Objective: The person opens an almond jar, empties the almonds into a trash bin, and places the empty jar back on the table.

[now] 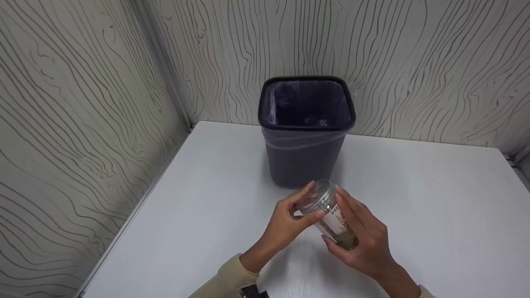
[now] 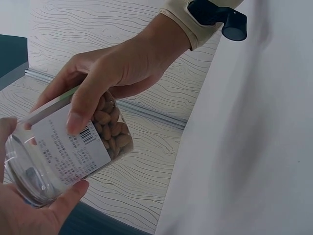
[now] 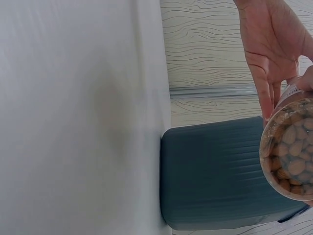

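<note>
A clear jar of almonds (image 1: 334, 221) is held tilted over the white table, in front of the bin, its clear top end pointing up and left. My left hand (image 1: 285, 219) grips that top end between thumb and fingers. Around the lower body wraps my right hand (image 1: 368, 240), thumb underneath and fingers along the far side. In the left wrist view the jar (image 2: 73, 142) shows a white printed label with a barcode, and almonds gathered at the base. Its round bottom, full of almonds (image 3: 296, 152), faces the right wrist camera; most of my right hand lies outside that view.
A dark bin (image 1: 304, 159) with a clear plastic liner over its rim stands behind the hands, near the back wall. Walls with a wood-grain line pattern (image 1: 223, 54) border the white table (image 1: 190, 211) at the back and left.
</note>
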Tool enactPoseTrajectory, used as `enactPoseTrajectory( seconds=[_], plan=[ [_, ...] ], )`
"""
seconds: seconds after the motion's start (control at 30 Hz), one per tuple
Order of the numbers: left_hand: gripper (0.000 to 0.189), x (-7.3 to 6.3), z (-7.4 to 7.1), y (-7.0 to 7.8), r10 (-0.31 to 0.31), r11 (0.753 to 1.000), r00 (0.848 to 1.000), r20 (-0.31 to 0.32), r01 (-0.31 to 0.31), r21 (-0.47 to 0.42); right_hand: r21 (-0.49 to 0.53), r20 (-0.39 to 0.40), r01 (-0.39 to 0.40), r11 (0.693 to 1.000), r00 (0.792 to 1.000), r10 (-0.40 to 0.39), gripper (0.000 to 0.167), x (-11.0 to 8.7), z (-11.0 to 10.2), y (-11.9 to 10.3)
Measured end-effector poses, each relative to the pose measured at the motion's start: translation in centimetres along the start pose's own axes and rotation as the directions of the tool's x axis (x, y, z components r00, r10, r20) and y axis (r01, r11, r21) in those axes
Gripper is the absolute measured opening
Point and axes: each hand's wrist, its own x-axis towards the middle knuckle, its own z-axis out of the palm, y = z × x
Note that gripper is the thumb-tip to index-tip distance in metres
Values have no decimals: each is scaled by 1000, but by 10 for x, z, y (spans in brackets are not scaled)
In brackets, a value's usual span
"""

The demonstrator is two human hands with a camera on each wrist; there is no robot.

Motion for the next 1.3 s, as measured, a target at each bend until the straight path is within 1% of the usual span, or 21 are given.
enactPoseTrajectory(
  seconds=[0.13,0.3,0.4,0.5,0.6,0.7,0.8,0.9,0.97,1.03,1.13,1.2,1.3],
  plan=[
    [64,2,-3,0,59,998,998,-37,-59,-18,23,-4,-20,1000,1000,20,77,1,-1,1],
    [60,4,-6,2,108,994,993,-48,-108,3,39,3,-30,999,1000,30,78,1,-2,2],
    [59,5,-7,3,126,991,991,-45,-125,42,41,10,-34,999,999,33,78,0,-2,2],
    [57,5,-9,3,146,984,988,-44,-141,106,41,14,-36,999,999,35,78,0,-2,2],
    [57,5,-10,2,185,969,982,-40,-175,174,45,16,-37,998,999,36,79,-1,-2,3],
    [57,6,-11,-1,250,945,968,-24,-239,223,63,23,-42,997,999,41,79,-2,-2,4],
    [57,8,-13,-6,333,907,943,1,-320,272,77,35,-50,996,998,47,80,-3,-2,5],
    [56,9,-16,-11,397,873,917,32,-388,297,81,49,-54,995,998,50,82,-5,-1,4],
    [55,11,-18,-14,428,855,902,56,-425,298,86,54,-54,995,997,49,83,-5,0,4],
    [54,12,-19,-16,451,845,889,77,-453,285,90,57,-55,994,997,50,83,-5,-1,4],
    [57,14,-20,-19,470,842,877,104,-480,245,117,50,-56,992,997,51,84,-3,-1,3],
    [60,14,-20,-20,475,844,872,115,-489,222,136,47,-56,989,998,50,84,-2,-2,2],
    [61,14,-20,-22,472,847,873,122,-488,213,153,47,-55,987,998,49,84,-1,-2,1]
  ],
)
